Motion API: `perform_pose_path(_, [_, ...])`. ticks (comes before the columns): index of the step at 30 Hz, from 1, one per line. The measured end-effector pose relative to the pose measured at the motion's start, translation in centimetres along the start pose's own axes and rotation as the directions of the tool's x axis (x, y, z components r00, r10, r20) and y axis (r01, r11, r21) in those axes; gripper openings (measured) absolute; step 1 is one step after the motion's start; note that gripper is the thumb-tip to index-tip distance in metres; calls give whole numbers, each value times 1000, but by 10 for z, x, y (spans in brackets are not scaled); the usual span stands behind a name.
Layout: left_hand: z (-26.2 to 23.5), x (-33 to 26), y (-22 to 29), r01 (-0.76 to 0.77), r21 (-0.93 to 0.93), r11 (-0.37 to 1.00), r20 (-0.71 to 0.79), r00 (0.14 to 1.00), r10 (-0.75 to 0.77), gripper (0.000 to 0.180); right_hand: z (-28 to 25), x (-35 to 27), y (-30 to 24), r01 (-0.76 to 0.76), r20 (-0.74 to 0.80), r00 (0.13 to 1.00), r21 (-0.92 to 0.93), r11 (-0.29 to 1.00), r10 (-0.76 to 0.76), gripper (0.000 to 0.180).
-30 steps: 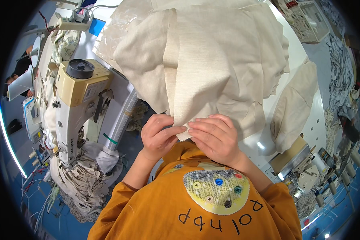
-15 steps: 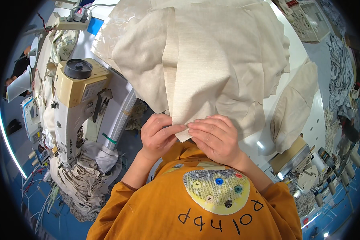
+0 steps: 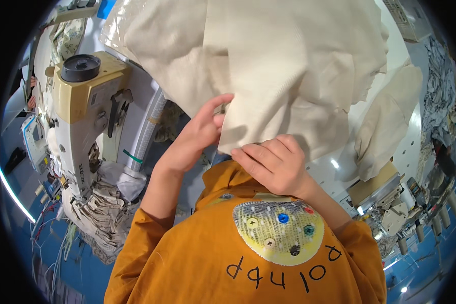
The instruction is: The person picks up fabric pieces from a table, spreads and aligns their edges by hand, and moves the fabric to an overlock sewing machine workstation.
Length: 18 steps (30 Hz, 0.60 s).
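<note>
Beige fabric (image 3: 283, 66) lies in wide layers over the white table and hangs toward me at its near end. My right hand (image 3: 276, 162) pinches the near corner of the top layer between thumb and fingers. At the left edge of that layer is my left hand (image 3: 207, 124), its index finger stretched out and its fingers apart. Part of its fingertips goes behind the fabric edge, so I cannot see whether they touch the layer underneath.
A cream and white sewing machine (image 3: 86, 96) stands at the left, with crumpled cloth (image 3: 99, 213) below it. A separate beige piece (image 3: 390, 116) lies on the right of the table. Another machine (image 3: 390, 202) is at lower right, and a plastic crate (image 3: 408, 20) at far right.
My left hand has let go of the near corner and moved up along the fabric's left edge, its fingers spreading. My right hand stays at the corner.
</note>
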<state>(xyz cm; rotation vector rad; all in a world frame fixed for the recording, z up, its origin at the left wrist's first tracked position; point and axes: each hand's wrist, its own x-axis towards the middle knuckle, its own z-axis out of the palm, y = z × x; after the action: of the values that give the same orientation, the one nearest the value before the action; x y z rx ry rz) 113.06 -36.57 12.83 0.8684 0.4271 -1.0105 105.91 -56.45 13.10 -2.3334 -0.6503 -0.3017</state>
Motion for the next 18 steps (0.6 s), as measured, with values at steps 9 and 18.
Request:
perform_pose_path(9, [14,10,-10,49,-92,995,6,999,-48,40,8,-5,-8,-9,-75,997,-80,997,3,26])
perform_pose_path(18, [19,-1,-18,13,-303,953,-37,999,-25,36,5,-6,-10,24,-67,997,-78,997,-29,26])
